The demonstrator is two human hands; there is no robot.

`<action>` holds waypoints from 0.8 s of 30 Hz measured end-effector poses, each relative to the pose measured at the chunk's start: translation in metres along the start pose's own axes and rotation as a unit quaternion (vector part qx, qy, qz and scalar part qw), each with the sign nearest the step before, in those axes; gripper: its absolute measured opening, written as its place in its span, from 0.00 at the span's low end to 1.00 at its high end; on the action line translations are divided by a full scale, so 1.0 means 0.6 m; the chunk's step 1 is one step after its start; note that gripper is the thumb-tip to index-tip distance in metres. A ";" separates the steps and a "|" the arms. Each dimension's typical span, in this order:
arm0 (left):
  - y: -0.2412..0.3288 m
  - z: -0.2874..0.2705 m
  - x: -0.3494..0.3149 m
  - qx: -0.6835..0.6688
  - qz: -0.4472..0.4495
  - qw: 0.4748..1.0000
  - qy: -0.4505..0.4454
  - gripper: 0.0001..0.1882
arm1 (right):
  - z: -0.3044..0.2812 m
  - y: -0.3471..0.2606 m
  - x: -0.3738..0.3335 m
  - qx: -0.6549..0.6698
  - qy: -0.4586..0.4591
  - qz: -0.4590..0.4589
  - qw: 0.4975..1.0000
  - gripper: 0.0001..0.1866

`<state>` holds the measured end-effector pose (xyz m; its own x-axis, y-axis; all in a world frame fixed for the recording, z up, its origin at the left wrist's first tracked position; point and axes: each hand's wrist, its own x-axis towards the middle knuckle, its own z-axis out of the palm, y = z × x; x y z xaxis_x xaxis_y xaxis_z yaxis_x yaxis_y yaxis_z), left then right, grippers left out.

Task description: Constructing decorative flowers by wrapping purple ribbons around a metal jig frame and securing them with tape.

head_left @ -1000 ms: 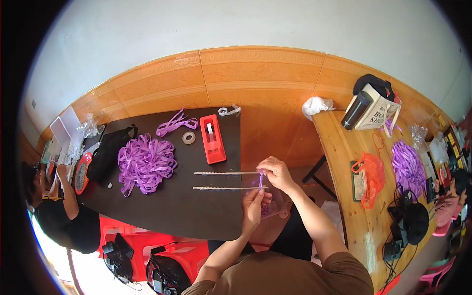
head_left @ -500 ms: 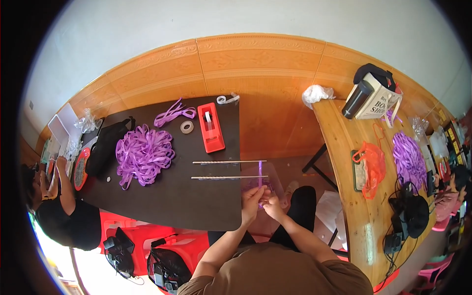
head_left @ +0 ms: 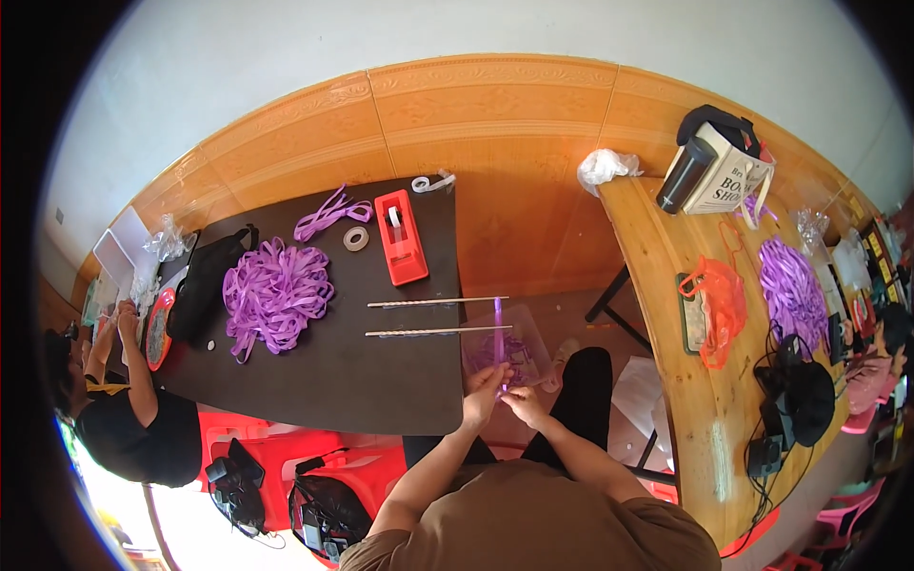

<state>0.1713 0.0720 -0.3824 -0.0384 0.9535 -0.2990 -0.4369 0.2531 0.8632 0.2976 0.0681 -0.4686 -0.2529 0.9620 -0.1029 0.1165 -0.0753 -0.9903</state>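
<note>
Two thin sticks, the far stick (head_left: 428, 302) and the near stick (head_left: 428, 333), lie parallel on the dark table and jut past its right edge. A narrow purple ribbon (head_left: 498, 328) runs from the far stick's tip across the near one toward me. My left hand (head_left: 483, 388) is closed on the ribbon below the sticks. Beside it, slightly lower and to the right, my right hand (head_left: 522, 403) has its fingers pinched at the ribbon's lower end, a bit of purple showing between the hands. Under them a clear plastic bin (head_left: 535, 333) contains purple pieces.
On the dark table (head_left: 314, 385) are a purple ribbon heap (head_left: 276, 300), a red tape dispenser (head_left: 402, 243), a tape roll (head_left: 355, 239) and a black bag (head_left: 205, 290). A wooden table (head_left: 647, 285) stands right, holding a red plastic bag (head_left: 721, 305). A co-worker (head_left: 143, 433) sits left.
My hands have drawn slightly apart, the right moving a little away from the left at the ribbon's lower end. The whole view has shifted slightly. The sticks still jut past the table edge.
</note>
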 end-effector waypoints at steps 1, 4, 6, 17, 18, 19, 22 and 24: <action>-0.009 -0.004 -0.001 0.014 0.010 1.000 0.006 0.13 | 0.001 0.000 0.000 0.000 -0.001 0.001 1.000 0.10; -0.030 -0.019 0.000 0.040 0.020 0.999 0.018 0.13 | 0.002 0.002 0.006 0.019 -0.016 -0.004 1.000 0.09; -0.041 -0.033 0.004 0.051 0.020 0.998 0.025 0.12 | 0.002 0.005 0.007 0.018 -0.036 0.031 0.999 0.09; -0.017 -0.022 -0.073 0.289 0.179 0.940 -0.024 0.09 | -0.006 0.033 0.024 0.172 -0.076 0.098 0.977 0.09; -0.033 -0.034 -0.072 0.270 0.169 0.947 -0.032 0.09 | -0.010 0.040 0.027 0.191 -0.100 0.089 0.973 0.08; -0.024 -0.043 -0.079 0.271 0.167 0.948 -0.027 0.09 | -0.004 0.025 0.024 0.192 -0.103 0.092 0.972 0.08; -0.010 -0.071 -0.097 0.246 0.102 0.963 -0.043 0.10 | -0.001 -0.056 0.026 0.193 -0.066 0.243 0.948 0.06; -0.032 -0.094 -0.093 0.264 0.094 0.959 -0.035 0.11 | 0.003 -0.071 0.035 0.085 -0.005 0.250 0.964 0.04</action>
<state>0.1309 0.0044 -0.4052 -0.0030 0.9945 -0.1049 0.0885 0.1047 0.9906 0.2857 0.0910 -0.4285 -0.2144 0.7914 -0.5725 0.0674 -0.5727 -0.8170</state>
